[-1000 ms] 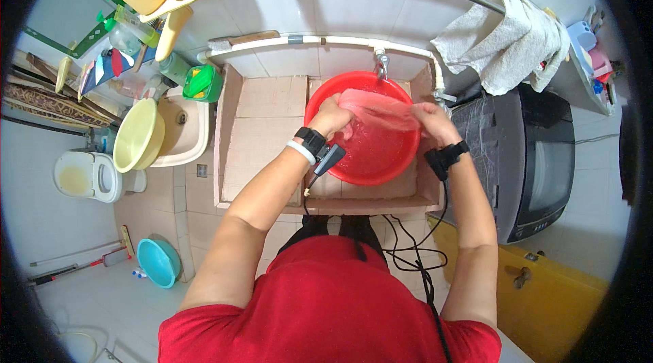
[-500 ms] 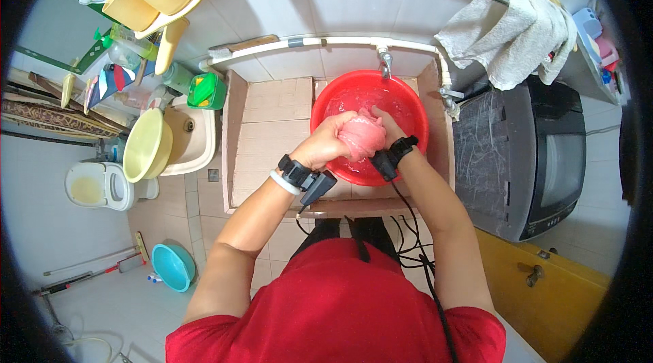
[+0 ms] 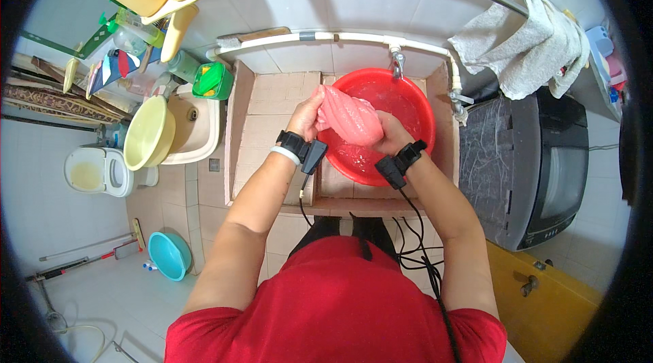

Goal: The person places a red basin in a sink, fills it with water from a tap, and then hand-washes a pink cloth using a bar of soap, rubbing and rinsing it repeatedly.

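A wet pink cloth (image 3: pixel 350 117) stretches between my two hands above a red basin (image 3: pixel 429 115). My left hand (image 3: pixel 306 116) is closed on the cloth's left end, just past the basin's left rim. At the other end my right hand (image 3: pixel 392 134) grips the cloth over the middle of the basin; some of its fingers are hidden behind the fabric. Water lies in the basin, which stands in a tiled trough (image 3: pixel 272 139) under a metal tap (image 3: pixel 397 62). Black devices with cables are strapped to both wrists.
A white pipe (image 3: pixel 272 41) runs along the wall behind the trough. To the right stand a dark washing machine (image 3: pixel 486 166) and a hanging white towel (image 3: pixel 524 43). A yellow-green basin (image 3: pixel 151 135) leans on the sink (image 3: pixel 204 135) at left. Black cables (image 3: pixel 425 261) hang beside my legs.
My hands have moved apart, the left one going leftward. The cloth, bunched between both hands before, is now drawn out longer between them. The whole view has shifted slightly.
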Demonstrator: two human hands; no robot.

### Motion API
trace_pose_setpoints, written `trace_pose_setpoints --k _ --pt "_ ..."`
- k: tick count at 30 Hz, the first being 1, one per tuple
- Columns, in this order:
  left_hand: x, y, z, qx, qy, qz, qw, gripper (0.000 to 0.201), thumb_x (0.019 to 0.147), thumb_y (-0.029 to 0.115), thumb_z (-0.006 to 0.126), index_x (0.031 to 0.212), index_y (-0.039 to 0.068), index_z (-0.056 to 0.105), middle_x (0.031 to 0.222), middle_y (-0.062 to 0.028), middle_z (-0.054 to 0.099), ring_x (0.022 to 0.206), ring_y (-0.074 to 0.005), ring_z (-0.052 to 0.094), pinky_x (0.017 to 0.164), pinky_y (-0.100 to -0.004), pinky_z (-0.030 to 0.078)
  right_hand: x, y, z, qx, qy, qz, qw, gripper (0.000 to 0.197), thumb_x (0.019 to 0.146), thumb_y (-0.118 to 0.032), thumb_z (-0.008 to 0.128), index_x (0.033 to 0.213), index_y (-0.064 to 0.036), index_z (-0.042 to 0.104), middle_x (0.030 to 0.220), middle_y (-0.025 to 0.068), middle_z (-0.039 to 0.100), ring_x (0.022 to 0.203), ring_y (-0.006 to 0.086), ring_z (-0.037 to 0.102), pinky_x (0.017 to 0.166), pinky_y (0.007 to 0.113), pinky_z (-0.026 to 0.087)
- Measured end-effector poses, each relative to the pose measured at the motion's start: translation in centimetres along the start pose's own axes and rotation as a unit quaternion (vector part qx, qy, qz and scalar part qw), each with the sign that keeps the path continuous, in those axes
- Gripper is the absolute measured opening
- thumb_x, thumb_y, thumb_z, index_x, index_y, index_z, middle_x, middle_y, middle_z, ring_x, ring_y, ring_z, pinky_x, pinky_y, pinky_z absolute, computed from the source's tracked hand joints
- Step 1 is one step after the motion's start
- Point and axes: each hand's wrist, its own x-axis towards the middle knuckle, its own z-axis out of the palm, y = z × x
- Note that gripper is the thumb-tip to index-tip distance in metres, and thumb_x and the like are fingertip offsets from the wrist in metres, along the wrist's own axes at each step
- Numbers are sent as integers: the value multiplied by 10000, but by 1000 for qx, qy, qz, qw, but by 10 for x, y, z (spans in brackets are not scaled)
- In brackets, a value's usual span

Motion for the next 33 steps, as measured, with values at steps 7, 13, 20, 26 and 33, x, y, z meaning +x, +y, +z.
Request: trace_pose_setpoints --k 7,13,20,26,33 --pt "-1 -17 11 -68 -70 -9 995 560 895 507 445 1273 94 444 1235 -96 529 1126 -206 506 988 -395 389 -1 -3 -7 -48 -35 -16 998 297 926 -176 444 1191 -54 497 1121 67 589 975 145 590 881 325 472" --pt "-5 -10 17 -125 -137 -76 980 537 921 476 406 1280 77 418 1264 -105 499 1162 -225 484 994 -406 387 -8 -13 10 -202 -63 -28 977 284 923 -132 449 1190 -51 502 1091 50 589 937 127 583 840 293 470" --pt "5 -13 26 -26 -77 18 997 429 947 382 417 1254 83 433 1178 -113 548 1066 -227 551 896 -399 473 8 -11 -28 -556 -37 -207 805 168 901 -127 476 1017 -35 555 971 37 586 868 130 553 780 287 450" --pt "14 -14 24 21 -91 -55 994 364 957 347 409 1191 75 475 1069 -86 593 966 -182 594 850 -352 500 3 -3 -19 -670 -41 -366 645 121 889 -142 499 863 -38 553 837 75 570 738 210 550 713 327 447" --pt "1 3 40 25 -60 -41 997 342 941 342 455 1156 80 500 1042 -70 614 911 -170 613 772 -347 527 5 -4 -41 -676 34 -498 543 304 812 -19 507 1114 -21 476 1090 125 535 960 280 554 914 355 412"
